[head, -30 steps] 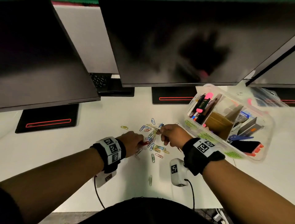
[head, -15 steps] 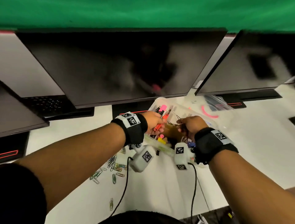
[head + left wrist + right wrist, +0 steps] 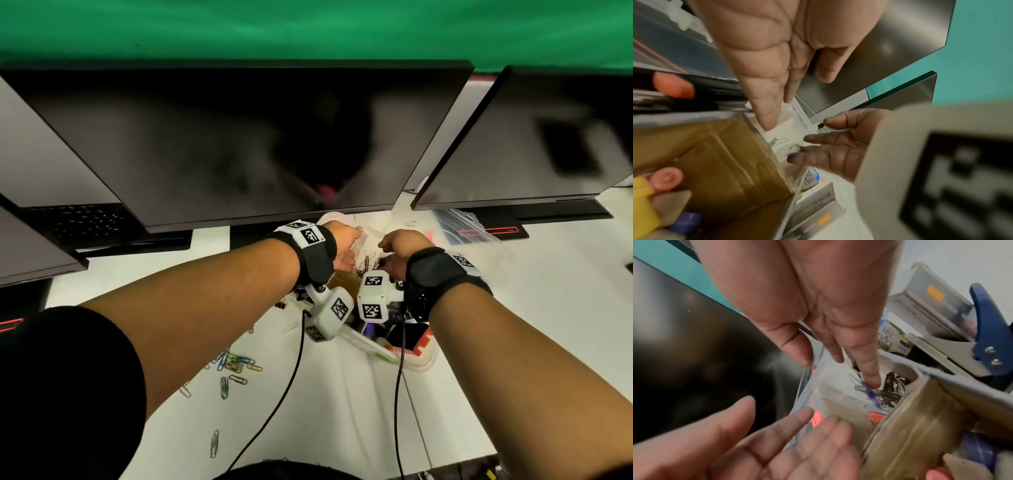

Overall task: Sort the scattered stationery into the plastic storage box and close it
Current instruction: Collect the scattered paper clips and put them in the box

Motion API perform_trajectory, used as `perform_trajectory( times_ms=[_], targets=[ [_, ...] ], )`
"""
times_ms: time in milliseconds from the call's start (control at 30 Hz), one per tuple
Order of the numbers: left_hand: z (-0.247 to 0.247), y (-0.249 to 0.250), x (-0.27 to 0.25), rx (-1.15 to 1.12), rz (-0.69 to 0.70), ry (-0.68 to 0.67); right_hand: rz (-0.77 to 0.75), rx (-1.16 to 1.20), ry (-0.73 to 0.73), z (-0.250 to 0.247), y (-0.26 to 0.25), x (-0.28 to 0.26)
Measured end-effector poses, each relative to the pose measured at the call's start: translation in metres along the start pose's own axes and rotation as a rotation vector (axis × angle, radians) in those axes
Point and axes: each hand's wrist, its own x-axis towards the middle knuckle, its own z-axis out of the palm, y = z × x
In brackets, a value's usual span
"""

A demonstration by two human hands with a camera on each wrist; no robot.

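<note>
The clear plastic storage box point(image 3: 416, 365) stands under the middle monitor, and both hands hover over its far end. My left hand point(image 3: 344, 248) has its fingers point(image 3: 766, 120) straight, pointing down into a small compartment, and holds nothing. My right hand point(image 3: 394, 253) is spread too, its fingertips point(image 3: 871, 378) just above the paper clips point(image 3: 871, 394) and binder clips that lie in that compartment. A brown cardboard box point(image 3: 725, 162) fills the neighbouring section. Several coloured paper clips point(image 3: 236, 363) remain scattered on the white desk at the lower left.
Three dark monitors point(image 3: 239, 144) overhang the back of the desk close above the hands. The box's clear lid point(image 3: 459, 226) lies behind it to the right. Pens, a blue staple remover point(image 3: 986, 337) and a staples pack point(image 3: 931, 305) sit in other sections. Wrist-camera cables point(image 3: 294, 370) trail across the desk.
Both hands left the clip pile and travelled right to the box. Half a second ago they were curled over it; now the fingers are spread and clips lie in the compartment.
</note>
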Motion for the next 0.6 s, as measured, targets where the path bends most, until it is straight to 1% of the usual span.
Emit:
perform_trajectory(
  times_ms=[100, 133, 200, 267, 300, 367, 433, 467, 533, 600],
  targets=[
    [-0.015, -0.005, -0.009, 0.123, 0.053, -0.042, -0.043, -0.139, 0.002, 0.0, 0.007, 0.004],
    [-0.021, -0.007, -0.014, 0.239, 0.107, -0.025, -0.07, -0.18, 0.01, 0.001, 0.01, 0.006],
    [-0.038, -0.013, -0.022, 0.668, 0.285, 0.04, -0.166, -0.358, 0.011, 0.009, 0.016, 0.001],
    [-0.057, -0.024, -0.03, 1.1, 0.438, 0.055, -0.311, -0.554, 0.014, 0.022, 0.026, -0.014],
    [-0.067, -0.032, -0.034, 1.242, 0.476, 0.039, -0.411, -0.645, 0.027, 0.029, 0.035, -0.023],
    [-0.087, -0.048, -0.039, 1.449, 0.52, 0.001, -0.598, -0.853, 0.053, 0.044, 0.056, -0.039],
    [-0.101, -0.061, -0.042, 1.573, 0.549, -0.022, -0.739, -1.022, 0.025, 0.054, 0.078, -0.047],
    [-0.107, -0.069, -0.044, 1.603, 0.574, -0.029, -0.761, -1.082, -0.002, 0.059, 0.089, -0.05],
    [-0.115, -0.08, -0.047, 1.606, 0.617, -0.027, -0.78, -1.104, -0.029, 0.066, 0.105, -0.053],
    [-0.118, -0.087, -0.05, 1.596, 0.649, -0.021, -0.814, -1.06, -0.01, 0.071, 0.114, -0.055]
  ],
)
